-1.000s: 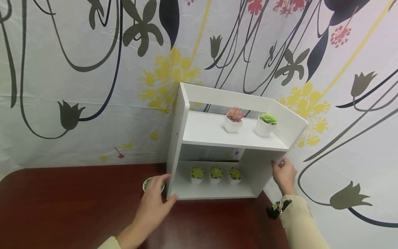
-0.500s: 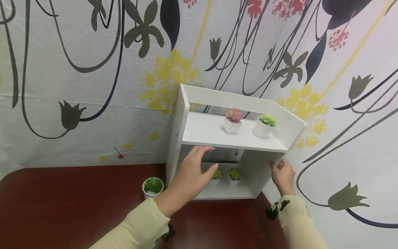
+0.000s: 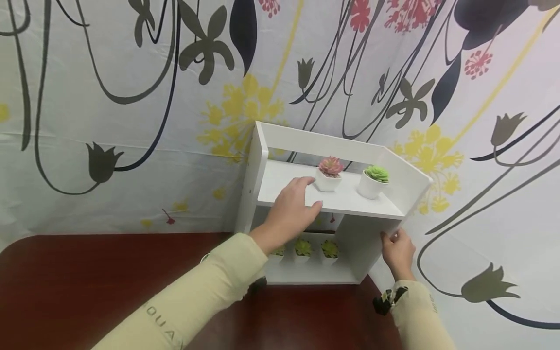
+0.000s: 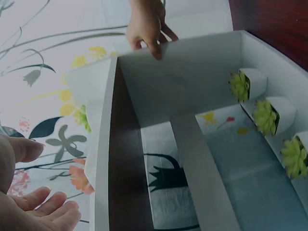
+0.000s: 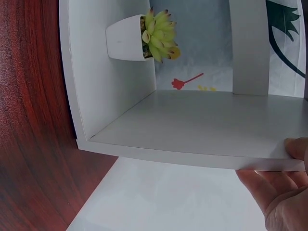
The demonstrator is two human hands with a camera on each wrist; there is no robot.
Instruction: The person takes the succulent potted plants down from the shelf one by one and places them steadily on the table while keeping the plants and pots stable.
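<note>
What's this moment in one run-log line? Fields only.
left hand: holds nothing, near pink succulent | right hand: grips white shelf unit | above: pink succulent, green succulent | below: three potted succulents

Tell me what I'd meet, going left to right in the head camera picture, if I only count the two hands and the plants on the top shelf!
Left hand → pink potted plant → bright green potted plant → right hand.
</note>
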